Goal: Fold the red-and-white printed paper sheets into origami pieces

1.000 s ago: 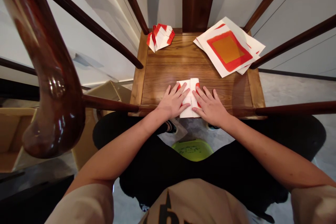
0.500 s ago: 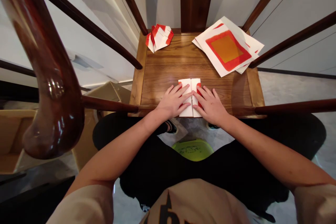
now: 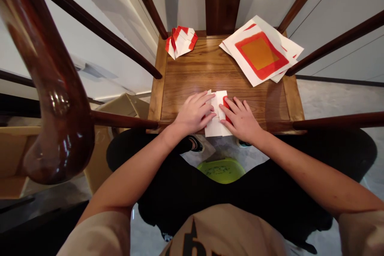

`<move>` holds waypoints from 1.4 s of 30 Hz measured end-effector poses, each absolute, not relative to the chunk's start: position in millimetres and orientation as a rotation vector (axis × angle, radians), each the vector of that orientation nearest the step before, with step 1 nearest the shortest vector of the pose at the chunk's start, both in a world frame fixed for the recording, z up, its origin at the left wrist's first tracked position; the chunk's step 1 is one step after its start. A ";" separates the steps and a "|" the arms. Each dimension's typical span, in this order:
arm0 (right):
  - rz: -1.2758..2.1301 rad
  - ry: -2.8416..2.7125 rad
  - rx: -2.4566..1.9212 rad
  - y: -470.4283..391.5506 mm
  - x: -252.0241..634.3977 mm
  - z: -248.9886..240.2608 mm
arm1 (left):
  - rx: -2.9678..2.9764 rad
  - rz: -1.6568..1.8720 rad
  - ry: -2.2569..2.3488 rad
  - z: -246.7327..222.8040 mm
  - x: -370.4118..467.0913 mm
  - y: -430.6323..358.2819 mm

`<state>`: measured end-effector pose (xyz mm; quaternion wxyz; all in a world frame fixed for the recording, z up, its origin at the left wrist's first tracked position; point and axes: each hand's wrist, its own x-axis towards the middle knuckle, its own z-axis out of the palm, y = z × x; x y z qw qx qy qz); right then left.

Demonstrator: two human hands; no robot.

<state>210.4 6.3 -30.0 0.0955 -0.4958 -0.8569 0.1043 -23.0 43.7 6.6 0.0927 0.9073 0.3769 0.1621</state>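
Note:
A folded sheet of paper [image 3: 213, 128], white with red patches, lies at the front edge of the wooden chair seat [image 3: 192, 76]. My left hand [image 3: 195, 113] rests over its left half, fingers apart and slightly bent, hiding most of the flap there. Between the fingertips of both hands a gap between the two flaps shows white paper. My right hand [image 3: 241, 119] presses on the right flap with its fingers spread, and a red patch shows beside the fingertips.
A folded red-and-white paper piece [image 3: 181, 42] sits at the seat's back left. Several flat sheets with a red and orange square [image 3: 260, 55] lie at the back right. Dark wooden rods [image 3: 123, 119] flank the seat. A cardboard box [image 3: 100, 156] and green lid-like object [image 3: 222, 170] are below.
My left hand has shifted slightly left and its fingers have bent more. The gap between the paper's two flaps has widened at the left. My right hand stays nearly in place.

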 end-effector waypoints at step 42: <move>0.251 -2.364 -1.240 24.7 236.1 -11.9 | 2.856 0.300 0.930 -5.8 -18.4 27.5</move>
